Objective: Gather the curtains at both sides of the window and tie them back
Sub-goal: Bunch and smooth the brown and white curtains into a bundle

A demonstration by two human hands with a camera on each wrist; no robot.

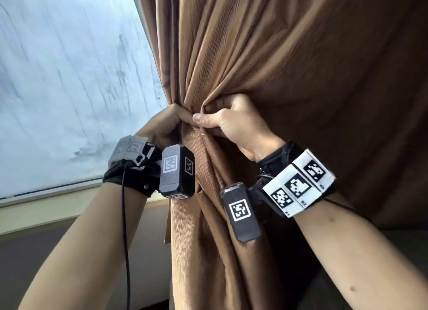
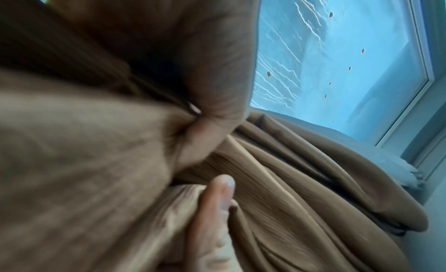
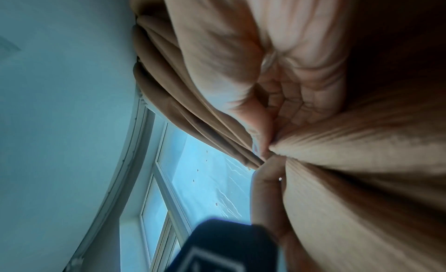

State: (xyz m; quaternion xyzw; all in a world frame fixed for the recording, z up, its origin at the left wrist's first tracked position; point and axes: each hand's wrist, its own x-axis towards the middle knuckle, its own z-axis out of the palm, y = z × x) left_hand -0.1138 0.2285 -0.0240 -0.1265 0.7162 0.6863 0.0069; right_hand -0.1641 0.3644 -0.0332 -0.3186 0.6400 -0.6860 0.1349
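Observation:
A brown curtain [image 1: 289, 55] hangs at the right side of the window [image 1: 69, 78] and is bunched into a narrow waist at mid-height. My left hand [image 1: 168, 124] grips the left side of that bunch. My right hand [image 1: 229, 119] grips its right side, thumb pressed over the folds. The two hands almost touch. In the left wrist view my left hand [image 2: 200, 142] curls into the curtain [image 2: 301, 209]. The right wrist view has my right hand [image 3: 277, 104] closed on the curtain's [image 3: 362, 142] pleats. I cannot make out a separate tie-back.
The window sill [image 1: 58, 207] runs below the streaked glass on the left. The wall under it is dark. A black cable hangs from my left wrist band [image 1: 129, 177]. The curtain's lower part falls straight down between my forearms.

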